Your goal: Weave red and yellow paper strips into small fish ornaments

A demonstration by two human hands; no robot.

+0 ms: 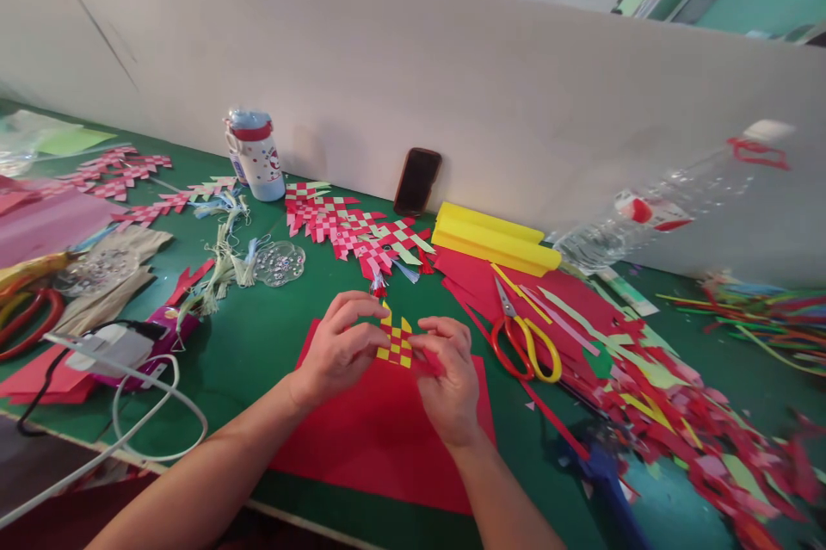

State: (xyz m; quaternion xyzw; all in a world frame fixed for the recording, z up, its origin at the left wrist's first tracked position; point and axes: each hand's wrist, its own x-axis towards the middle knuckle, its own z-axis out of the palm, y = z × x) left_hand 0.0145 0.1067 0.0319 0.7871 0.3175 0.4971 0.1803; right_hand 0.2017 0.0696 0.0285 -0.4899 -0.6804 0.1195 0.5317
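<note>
A small red-and-yellow checkered paper weave [396, 347] is held between both hands, above a red paper sheet [380, 447]. My left hand [342, 342] pinches its left side, with thumb and fingers bent together. On the other side, my right hand [446, 365] has its fingertips closed at the weave's right edge. Two yellow strip ends stick up from the top of the weave. Red and yellow scissors [524, 335] lie open to the right of the hands.
Woven paper pieces [348, 227], a phone [418, 181], a cup [256, 156] and rolled yellow paper [494, 238] stand or lie behind. Paper scraps [697, 429] and a plastic bottle [651, 210] are right; a white charger [113, 350] and cable are left.
</note>
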